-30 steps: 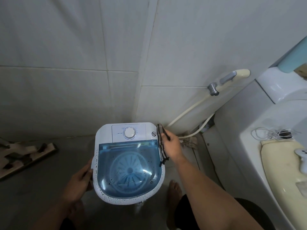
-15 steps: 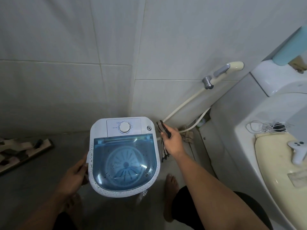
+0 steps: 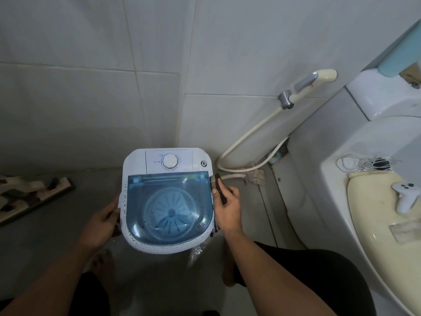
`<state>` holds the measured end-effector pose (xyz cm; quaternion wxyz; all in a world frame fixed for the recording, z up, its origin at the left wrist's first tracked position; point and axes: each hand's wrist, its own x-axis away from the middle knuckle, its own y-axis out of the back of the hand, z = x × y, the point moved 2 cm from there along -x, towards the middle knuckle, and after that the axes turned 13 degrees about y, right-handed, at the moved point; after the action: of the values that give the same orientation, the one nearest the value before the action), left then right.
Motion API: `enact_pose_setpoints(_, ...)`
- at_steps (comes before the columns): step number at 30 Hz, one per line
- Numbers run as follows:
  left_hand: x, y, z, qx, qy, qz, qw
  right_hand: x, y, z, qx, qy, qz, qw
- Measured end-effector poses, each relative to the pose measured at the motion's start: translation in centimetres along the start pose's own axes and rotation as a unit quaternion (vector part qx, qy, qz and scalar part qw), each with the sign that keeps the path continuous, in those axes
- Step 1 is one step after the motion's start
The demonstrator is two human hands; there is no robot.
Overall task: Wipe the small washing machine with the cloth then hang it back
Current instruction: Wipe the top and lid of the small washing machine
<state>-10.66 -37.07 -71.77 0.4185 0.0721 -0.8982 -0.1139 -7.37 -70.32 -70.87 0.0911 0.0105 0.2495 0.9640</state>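
Observation:
A small white washing machine [image 3: 134, 163] with a clear blue lid and a round white dial stands on the grey floor against the tiled wall. My right hand [image 3: 227, 210] presses a dark striped cloth [image 3: 219, 187] against the machine's right side; the cloth hangs down along that side, partly hidden behind my palm. At the machine's left edge my left hand [image 3: 102, 222] grips the rim, with its fingertips hidden behind the casing.
A cream bidet sprayer [image 3: 314, 82] hangs on the wall with its hose looping down to the floor. A toilet [image 3: 369, 224] stands at the right with a white controller [image 3: 404, 197] on its seat. A patterned mat [image 3: 29, 195] lies at the left. Both my bare feet are on the floor.
My right hand with the cloth has slid down the machine's right side, from near the top corner toward the front. My left hand stays on the left rim.

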Motion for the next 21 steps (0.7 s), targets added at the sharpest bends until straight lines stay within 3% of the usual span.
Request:
enact_pose_setpoints(9,1.1,0.0,-0.9,0.04,0.025,0.013,0.999,6.1,0.1,-0.9,0.064,-0.001,-0.049,0.997)
enact_pose_setpoints(21,-0.2,-0.2,-1.1,0.065,0.037,0.039,0.996,5.0,-0.7,-0.4,0.024,-0.008,-0.082,0.996)
